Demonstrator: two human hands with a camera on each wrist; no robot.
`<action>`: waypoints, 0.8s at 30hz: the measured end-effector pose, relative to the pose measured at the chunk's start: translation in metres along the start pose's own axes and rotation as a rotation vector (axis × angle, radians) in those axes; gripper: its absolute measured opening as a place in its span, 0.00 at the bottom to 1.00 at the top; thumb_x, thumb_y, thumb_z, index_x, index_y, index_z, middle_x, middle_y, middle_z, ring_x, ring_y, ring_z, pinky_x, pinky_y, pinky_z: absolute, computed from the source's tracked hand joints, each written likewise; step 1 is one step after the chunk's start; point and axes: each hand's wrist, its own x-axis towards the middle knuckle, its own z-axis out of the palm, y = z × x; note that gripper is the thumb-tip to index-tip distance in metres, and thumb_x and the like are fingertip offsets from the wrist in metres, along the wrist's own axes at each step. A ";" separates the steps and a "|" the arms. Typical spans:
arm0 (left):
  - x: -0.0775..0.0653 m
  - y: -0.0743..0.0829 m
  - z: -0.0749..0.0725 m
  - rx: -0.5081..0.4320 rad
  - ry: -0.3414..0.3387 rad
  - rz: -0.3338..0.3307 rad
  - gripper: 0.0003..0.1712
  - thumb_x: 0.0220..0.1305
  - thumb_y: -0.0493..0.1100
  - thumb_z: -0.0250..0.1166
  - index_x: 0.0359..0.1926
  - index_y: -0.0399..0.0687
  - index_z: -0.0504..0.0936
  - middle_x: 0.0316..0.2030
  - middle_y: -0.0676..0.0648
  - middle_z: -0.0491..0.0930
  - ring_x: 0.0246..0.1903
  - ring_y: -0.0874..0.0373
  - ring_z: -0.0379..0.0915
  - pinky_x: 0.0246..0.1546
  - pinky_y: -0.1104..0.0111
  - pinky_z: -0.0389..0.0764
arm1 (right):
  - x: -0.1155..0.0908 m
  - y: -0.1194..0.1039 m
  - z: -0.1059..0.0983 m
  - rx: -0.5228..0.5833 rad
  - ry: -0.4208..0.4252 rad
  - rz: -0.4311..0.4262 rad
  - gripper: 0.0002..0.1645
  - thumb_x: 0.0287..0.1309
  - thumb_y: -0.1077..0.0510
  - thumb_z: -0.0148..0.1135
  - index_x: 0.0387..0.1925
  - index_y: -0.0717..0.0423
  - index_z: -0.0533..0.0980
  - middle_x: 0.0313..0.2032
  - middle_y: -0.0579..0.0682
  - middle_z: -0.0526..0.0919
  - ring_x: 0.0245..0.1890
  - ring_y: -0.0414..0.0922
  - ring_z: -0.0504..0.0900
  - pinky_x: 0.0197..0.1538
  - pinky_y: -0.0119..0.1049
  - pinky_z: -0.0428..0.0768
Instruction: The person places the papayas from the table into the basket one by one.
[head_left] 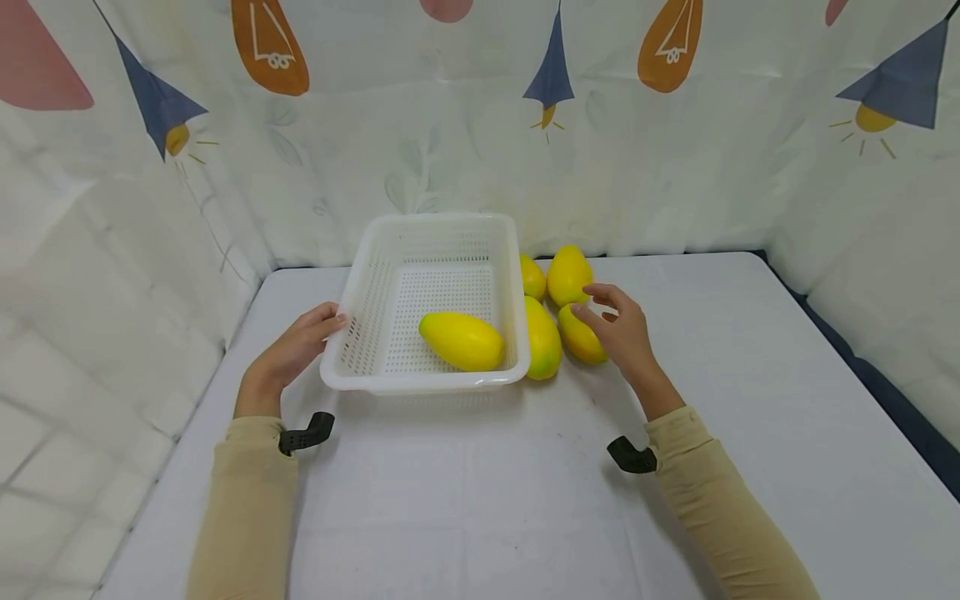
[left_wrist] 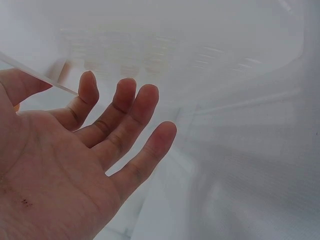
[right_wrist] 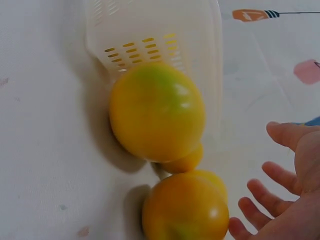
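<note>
A white perforated plastic basket (head_left: pixel 420 383) is on the table with one yellow mango (head_left: pixel 461 342) lying in its front part. My left hand (head_left: pixel 296 346) grips the basket's left rim; the left wrist view shows the thumb on one side of the rim and the fingers on the other. Along the basket's right side lie several more mangoes, one of them a green-tipped mango (head_left: pixel 543 337) close against the wall. My right hand (head_left: pixel 626 333) hovers at the near-right mango (head_left: pixel 581 337), fingers loosely spread. In the right wrist view its palm (right_wrist: pixel 295 200) holds nothing.
A white cloth covers the table (head_left: pixel 465 500). Behind it hangs a patterned curtain (head_left: pixel 480 150), close to the basket's far edge. Dark wrist camera mounts (head_left: pixel 307 433) stick out from both sleeves. A far mango (head_left: pixel 570 275) lies near the table's back edge.
</note>
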 end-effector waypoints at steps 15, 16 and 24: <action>-0.001 0.001 0.001 -0.008 -0.004 -0.008 0.19 0.73 0.55 0.50 0.52 0.46 0.65 0.44 0.56 0.74 0.47 0.64 0.70 0.56 0.59 0.59 | 0.000 0.008 -0.001 -0.035 -0.013 0.086 0.39 0.59 0.42 0.64 0.68 0.50 0.64 0.71 0.49 0.63 0.69 0.53 0.62 0.69 0.52 0.62; -0.001 0.001 0.001 -0.008 -0.004 -0.008 0.19 0.73 0.55 0.50 0.52 0.46 0.65 0.44 0.56 0.74 0.47 0.63 0.70 0.56 0.59 0.59 | -0.001 0.009 -0.001 -0.039 -0.014 0.086 0.40 0.59 0.42 0.64 0.69 0.49 0.63 0.71 0.49 0.63 0.69 0.53 0.61 0.69 0.52 0.62; 0.000 0.001 0.000 -0.012 -0.006 -0.002 0.19 0.73 0.55 0.50 0.52 0.46 0.65 0.44 0.55 0.74 0.47 0.64 0.71 0.56 0.60 0.60 | -0.003 0.014 -0.002 -0.064 -0.032 0.113 0.41 0.58 0.40 0.64 0.69 0.47 0.63 0.71 0.50 0.62 0.70 0.53 0.60 0.70 0.52 0.62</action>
